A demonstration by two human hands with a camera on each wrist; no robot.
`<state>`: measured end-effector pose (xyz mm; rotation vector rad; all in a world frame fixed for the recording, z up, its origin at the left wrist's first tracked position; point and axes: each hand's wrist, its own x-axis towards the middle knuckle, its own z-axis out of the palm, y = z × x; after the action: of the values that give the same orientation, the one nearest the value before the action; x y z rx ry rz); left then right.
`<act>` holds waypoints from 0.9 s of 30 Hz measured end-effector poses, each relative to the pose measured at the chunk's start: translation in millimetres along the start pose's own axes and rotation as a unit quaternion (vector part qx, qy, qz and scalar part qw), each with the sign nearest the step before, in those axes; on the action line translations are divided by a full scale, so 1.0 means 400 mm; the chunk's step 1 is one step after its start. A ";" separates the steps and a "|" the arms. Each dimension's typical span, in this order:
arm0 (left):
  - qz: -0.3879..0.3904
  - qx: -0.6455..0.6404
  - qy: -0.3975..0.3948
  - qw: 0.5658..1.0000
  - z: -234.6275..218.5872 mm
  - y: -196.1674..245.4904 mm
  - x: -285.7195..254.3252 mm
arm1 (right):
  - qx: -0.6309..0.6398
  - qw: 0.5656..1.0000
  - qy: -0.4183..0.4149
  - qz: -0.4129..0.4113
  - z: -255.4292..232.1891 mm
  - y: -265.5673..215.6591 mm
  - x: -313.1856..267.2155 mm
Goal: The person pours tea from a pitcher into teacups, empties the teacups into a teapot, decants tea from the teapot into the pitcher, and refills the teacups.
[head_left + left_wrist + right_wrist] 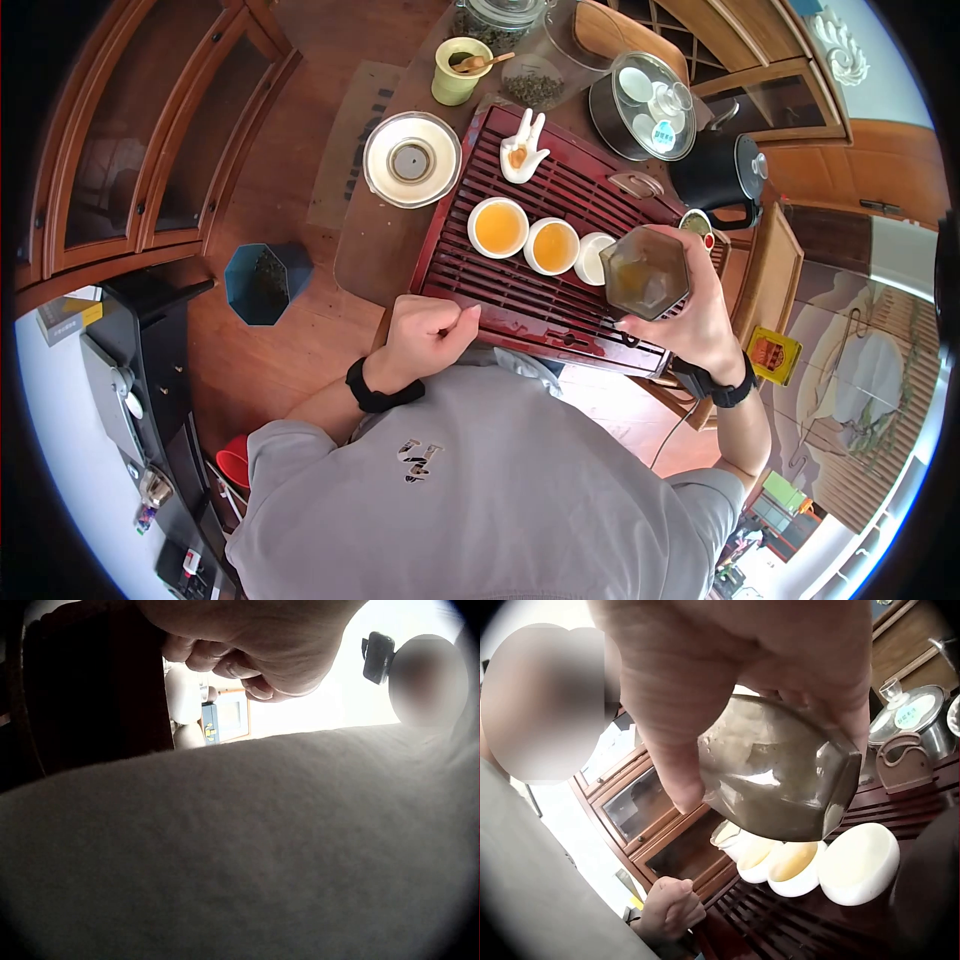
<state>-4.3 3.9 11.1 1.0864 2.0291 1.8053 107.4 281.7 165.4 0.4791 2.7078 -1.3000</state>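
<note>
My right hand (700, 325) grips a smoky glass pitcher (645, 275) with a faceted body, thumb on one side and fingers round the other. The pitcher is tipped over the tea tray (470, 290), and a little amber liquid shows inside it. Its edge overlaps a white teacup (859, 864) whose inside looks pale. Beside that stand two more white cups, a middle teacup (552, 246) and a left teacup (498, 228), both holding amber tea. My left hand (430, 332) is curled into a loose fist at the tray's near left edge, holding nothing.
A white hand-shaped ornament (522, 150) stands on the tray. Around it are a strainer bowl (412, 160), a green pot (455, 85) with a wooden scoop, a lidded steel pot (640, 105) and a black kettle (715, 175). A blue bin (265, 283) is on the floor.
</note>
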 end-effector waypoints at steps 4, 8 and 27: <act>0.000 -0.005 0.002 1.000 0.002 0.003 0.001 | 0.030 0.999 0.021 0.033 -0.025 0.003 -0.027; 0.003 0.003 -0.001 1.000 0.000 0.002 0.002 | 0.002 0.998 0.028 0.065 -0.050 -0.021 -0.039; 0.006 0.008 -0.002 1.000 -0.001 0.003 0.001 | -0.144 0.988 0.021 0.058 -0.081 -0.072 -0.020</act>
<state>-4.3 3.8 12.5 1.1074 2.0436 1.7935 107.1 288.1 209.0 0.6247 2.7901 -0.8621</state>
